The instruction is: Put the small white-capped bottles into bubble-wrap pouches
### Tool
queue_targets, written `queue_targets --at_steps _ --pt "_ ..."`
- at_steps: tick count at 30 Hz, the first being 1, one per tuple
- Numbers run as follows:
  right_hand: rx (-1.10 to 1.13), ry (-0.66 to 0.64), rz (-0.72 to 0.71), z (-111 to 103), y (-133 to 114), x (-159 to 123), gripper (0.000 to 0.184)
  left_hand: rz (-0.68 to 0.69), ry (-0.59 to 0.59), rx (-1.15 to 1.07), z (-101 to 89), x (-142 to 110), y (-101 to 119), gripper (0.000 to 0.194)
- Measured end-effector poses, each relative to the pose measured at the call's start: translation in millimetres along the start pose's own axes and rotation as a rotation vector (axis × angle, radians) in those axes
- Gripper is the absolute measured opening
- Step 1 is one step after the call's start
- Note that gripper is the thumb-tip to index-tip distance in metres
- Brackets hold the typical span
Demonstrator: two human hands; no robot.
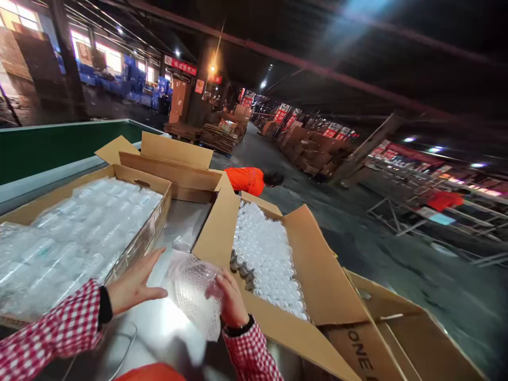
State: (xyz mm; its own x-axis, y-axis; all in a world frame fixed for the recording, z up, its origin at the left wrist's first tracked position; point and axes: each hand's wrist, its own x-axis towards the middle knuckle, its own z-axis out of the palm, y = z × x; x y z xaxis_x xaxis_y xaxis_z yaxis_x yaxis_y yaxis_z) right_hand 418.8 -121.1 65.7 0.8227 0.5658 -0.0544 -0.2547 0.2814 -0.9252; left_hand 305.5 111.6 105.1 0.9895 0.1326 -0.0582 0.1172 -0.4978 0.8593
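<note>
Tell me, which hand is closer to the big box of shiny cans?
Right. The right hand holds bubble wrap right beside the box of cans; the left hand is farther away, by the other box.

Dim hall lit by distant ceiling lamps; glare on the metal table; edges bend and blur.

I see a large, dim warehouse under a dark roof crossed by beams, with small bright lamps scattered overhead. Lit windows glow at the far left above blue stacks. A grey concrete floor runs down a long aisle lined with piled brown cartons and flattened cardboard on pallets. Red signs hang along the aisle. A slanted post rises at the right, and a person in orange bends low nearby.
</note>
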Motion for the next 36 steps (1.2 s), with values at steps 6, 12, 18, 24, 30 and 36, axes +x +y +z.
queue_targets --at_steps 6,12,18,24,30,36 --pt "0.031 -0.068 0.007 1.7 -16.7 -20.4 0.024 -0.026 -0.197 -0.588 11.7 -16.5 38.0 0.061" --pt "-0.522 0.019 -0.168 -5.6 -23.3 -14.5 0.034 -0.018 -0.042 -0.553 24.6 -29.1 53.3 0.033" --pt "-0.79 -0.074 -0.346 32.4 -25.3 -51.1 0.036 -0.034 0.109 -0.412 58.2 -32.1 60.0 0.042" --pt "-0.241 -0.354 0.058 29.4 -16.8 -50.9 0.044 -0.018 0.168 -0.104 64.9 -38.7 59.0 0.059" --pt "-0.81 -0.229 0.08 -60.6 -45.3 8.9 0.031 0.085 -0.117 0.219 66.2 -37.8 52.0 0.043" --pt "-1.288 0.234 -0.043 -162.0 -31.7 84.0 0.02 -0.067 -0.017 0.404 73.1 -19.1 41.2 0.042"
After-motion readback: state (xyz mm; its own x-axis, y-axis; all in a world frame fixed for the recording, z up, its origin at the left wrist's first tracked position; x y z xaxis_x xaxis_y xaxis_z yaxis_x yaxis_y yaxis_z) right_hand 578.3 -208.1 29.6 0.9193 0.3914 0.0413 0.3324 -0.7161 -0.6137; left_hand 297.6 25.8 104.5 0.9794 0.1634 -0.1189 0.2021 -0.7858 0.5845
